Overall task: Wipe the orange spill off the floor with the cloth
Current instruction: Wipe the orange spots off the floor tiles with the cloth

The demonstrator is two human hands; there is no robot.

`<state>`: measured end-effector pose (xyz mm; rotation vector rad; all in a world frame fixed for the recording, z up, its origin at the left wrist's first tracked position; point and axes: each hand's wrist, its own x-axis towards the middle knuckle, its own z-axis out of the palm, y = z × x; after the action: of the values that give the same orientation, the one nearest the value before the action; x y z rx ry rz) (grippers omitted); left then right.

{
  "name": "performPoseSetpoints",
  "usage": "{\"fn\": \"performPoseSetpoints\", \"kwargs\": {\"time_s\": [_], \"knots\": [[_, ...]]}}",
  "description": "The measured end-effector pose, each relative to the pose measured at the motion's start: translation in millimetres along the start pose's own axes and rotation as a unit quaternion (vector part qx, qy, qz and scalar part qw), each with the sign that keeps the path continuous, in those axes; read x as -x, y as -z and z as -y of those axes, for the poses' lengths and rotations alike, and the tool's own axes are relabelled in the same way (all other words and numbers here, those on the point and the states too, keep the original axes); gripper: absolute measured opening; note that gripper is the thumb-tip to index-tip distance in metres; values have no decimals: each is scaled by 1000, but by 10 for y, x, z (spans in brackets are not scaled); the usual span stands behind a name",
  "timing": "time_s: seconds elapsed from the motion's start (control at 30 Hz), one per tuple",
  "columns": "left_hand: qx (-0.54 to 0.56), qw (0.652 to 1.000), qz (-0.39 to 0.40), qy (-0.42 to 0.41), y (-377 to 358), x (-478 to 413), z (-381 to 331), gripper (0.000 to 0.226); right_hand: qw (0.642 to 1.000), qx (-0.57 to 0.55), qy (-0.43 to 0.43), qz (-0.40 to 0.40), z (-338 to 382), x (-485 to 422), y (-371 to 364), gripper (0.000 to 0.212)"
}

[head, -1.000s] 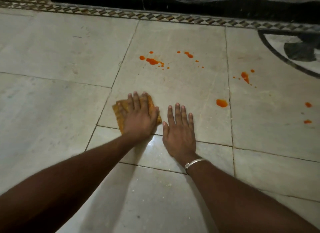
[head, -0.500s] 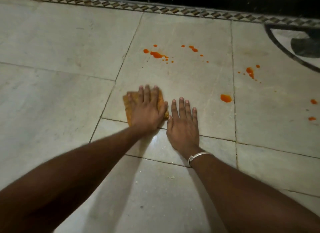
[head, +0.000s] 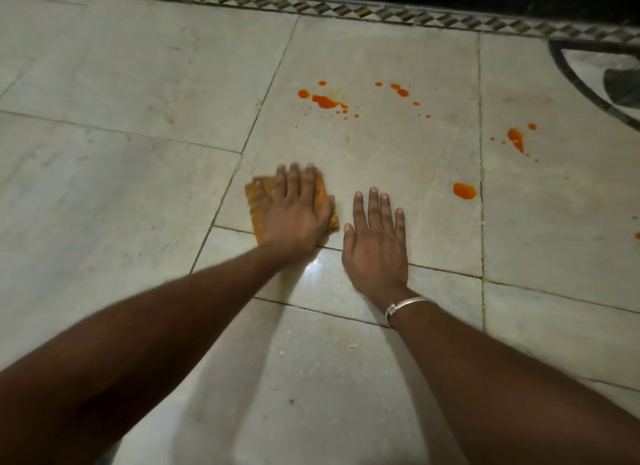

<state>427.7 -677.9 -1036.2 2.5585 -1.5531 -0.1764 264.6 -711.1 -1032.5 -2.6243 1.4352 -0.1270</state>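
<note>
While hands [head: 294, 212] [head: 375, 243] press flat | folded cloth [head: 254, 201] | round orange drops [head: 464, 191] | glossy tiles [head: 138, 84]

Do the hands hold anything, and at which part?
Nothing is gripped. The left hand presses the middle of the cloth; the right hand rests on the floor.

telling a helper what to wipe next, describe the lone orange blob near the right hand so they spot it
On the floor tile below the patterned border, look along its right-hand joint. The blob sits just left of that joint, right of the right hand. Unlike the spatters farther up, it is one round drop, no specks around it.
</note>
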Motion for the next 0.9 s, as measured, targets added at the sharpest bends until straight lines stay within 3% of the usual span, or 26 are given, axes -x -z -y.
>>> {"fn": "performPoseSetpoints", "kwargs": {"time_s": [0.07,0.1,0.23,0.3,0.37,0.53,0.73,0.8,0.9], "knots": [[-13,999,16,-46,73,-237,179,79,1000,4,3,3,-17,1,3,63],[-19,999,19,-32,113,-322,293,78,1000,3,3,2,-26,2,10,63],[7,990,-8,144,203,-235,636,80,1000,-12,1,0,-23,6,25,62],[25,983,-19,183,173,16,533,82,1000,-11,1,0,-19,2,3,63],[27,985,-16,168,114,267,299,82,1000,-15,-5,-2,-5,10,8,63],[-9,999,37,26,158,96,248,79,1000,0,3,7,-11,11,10,63],[29,987,64,147,375,128,784,83,998,-32,14,59,-59,-9,155,63],[61,981,103,154,459,206,777,91,995,-52,12,86,-74,-12,218,63],[96,985,90,108,689,313,753,99,987,-88,5,134,-45,-66,368,65]]}}
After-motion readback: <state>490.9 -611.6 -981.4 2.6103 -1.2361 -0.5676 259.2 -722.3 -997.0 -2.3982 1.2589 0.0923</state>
